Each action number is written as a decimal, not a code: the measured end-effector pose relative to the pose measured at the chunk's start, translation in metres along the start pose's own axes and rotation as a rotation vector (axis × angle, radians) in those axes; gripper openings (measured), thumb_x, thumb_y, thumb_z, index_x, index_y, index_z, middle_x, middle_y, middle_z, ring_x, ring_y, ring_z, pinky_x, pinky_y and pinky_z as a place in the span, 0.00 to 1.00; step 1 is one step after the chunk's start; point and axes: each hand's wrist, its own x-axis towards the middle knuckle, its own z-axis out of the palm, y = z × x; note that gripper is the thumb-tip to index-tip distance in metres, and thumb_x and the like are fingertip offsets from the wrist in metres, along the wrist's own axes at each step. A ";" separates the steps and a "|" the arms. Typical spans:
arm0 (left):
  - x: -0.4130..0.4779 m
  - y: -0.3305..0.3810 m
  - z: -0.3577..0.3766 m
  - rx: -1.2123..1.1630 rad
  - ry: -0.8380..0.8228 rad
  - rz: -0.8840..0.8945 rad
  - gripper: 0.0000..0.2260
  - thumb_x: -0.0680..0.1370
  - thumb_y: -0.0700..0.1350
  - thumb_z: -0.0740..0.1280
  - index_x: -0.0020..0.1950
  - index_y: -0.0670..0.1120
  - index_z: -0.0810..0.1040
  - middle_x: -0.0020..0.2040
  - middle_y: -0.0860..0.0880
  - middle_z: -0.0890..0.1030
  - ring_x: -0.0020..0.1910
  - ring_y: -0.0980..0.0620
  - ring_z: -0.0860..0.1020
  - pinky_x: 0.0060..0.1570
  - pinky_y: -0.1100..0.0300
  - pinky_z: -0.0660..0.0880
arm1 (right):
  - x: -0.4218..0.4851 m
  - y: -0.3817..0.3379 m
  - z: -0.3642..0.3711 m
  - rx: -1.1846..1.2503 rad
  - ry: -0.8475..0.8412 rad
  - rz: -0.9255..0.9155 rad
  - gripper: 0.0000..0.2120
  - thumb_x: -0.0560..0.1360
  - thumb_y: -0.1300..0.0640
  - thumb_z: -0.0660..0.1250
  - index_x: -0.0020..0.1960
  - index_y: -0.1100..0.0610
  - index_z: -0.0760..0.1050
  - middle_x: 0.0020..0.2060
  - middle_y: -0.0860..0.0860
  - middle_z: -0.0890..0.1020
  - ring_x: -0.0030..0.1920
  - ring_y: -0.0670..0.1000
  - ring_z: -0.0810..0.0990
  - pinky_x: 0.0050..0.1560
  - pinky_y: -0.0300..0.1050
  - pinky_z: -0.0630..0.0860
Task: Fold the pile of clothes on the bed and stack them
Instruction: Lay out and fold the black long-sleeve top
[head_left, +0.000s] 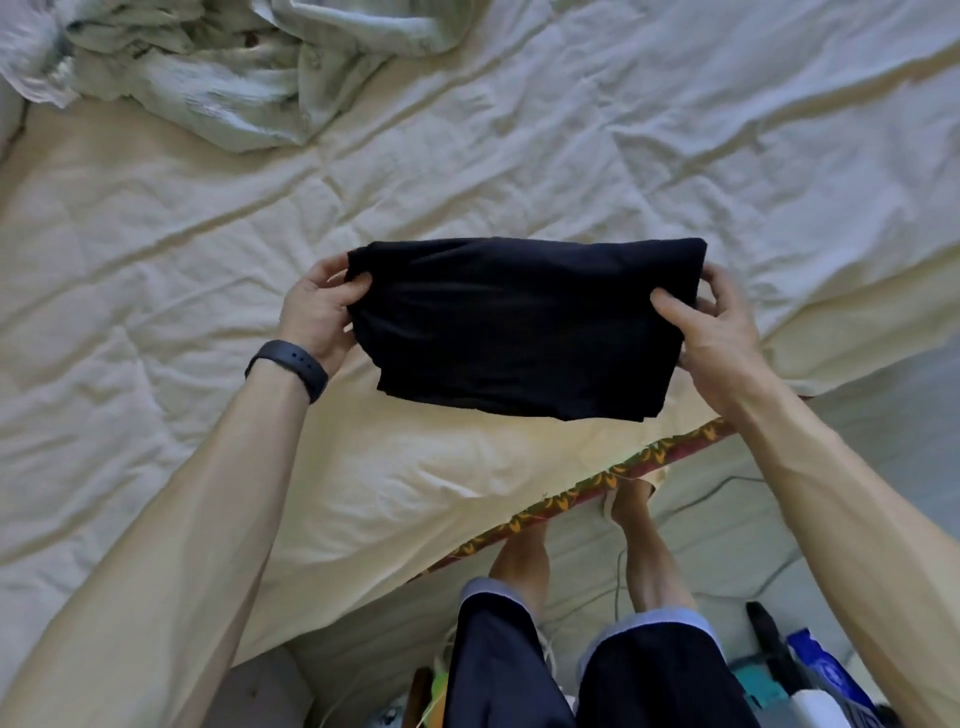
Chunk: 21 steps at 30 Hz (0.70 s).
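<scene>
Black on cream: holding a folded garment (524, 327) by its two short ends, apparently just clear of the bed's quilt (519, 130) beneath it (cannot tell whether the hanging near edge brushes the cloth). Pinching the left end with the left grip (317, 312), thumb on top and fingers curled under, dark wristband (291, 366) just behind. Clamping the right end the same way with the right grip (717, 332), thumb laid across the upper face.

Judged to be a carrying hold, with both ends drawn apart to stop the layers sliding open and to present the rectangle flat for setting down.

Beyond the garment, far off to its left, a rumpled pile of pale green clothes (208, 67), not yet folded, so much of the job judged to lie ahead. No finished stack in view around the garment. Under and beside it, only creases and ridges in the quilt, likely to tip anything stacked on them.

Nearer than the garment, a patterned mattress edge (597, 483), the person's bare legs, and floor clutter (810, 670) down to its right, none of it in the way.
</scene>
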 end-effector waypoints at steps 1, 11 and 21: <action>0.000 0.000 0.006 0.049 0.011 0.027 0.12 0.80 0.41 0.70 0.62 0.50 0.77 0.58 0.52 0.82 0.53 0.53 0.83 0.43 0.60 0.80 | 0.003 -0.002 0.000 -0.003 0.004 -0.013 0.17 0.75 0.49 0.74 0.62 0.38 0.75 0.55 0.46 0.85 0.55 0.48 0.85 0.50 0.50 0.83; -0.044 -0.070 0.027 0.629 0.172 -0.065 0.23 0.74 0.63 0.71 0.60 0.49 0.76 0.55 0.53 0.79 0.57 0.48 0.78 0.58 0.53 0.75 | -0.042 0.042 0.006 -0.099 -0.053 0.341 0.32 0.71 0.46 0.79 0.69 0.53 0.69 0.61 0.48 0.79 0.57 0.50 0.83 0.51 0.51 0.82; -0.073 -0.100 0.010 0.422 0.182 -0.109 0.21 0.74 0.56 0.75 0.61 0.47 0.74 0.52 0.56 0.79 0.51 0.58 0.79 0.49 0.64 0.74 | -0.072 0.067 -0.002 -0.261 0.052 0.304 0.16 0.74 0.46 0.76 0.57 0.49 0.78 0.50 0.46 0.84 0.48 0.48 0.85 0.47 0.47 0.81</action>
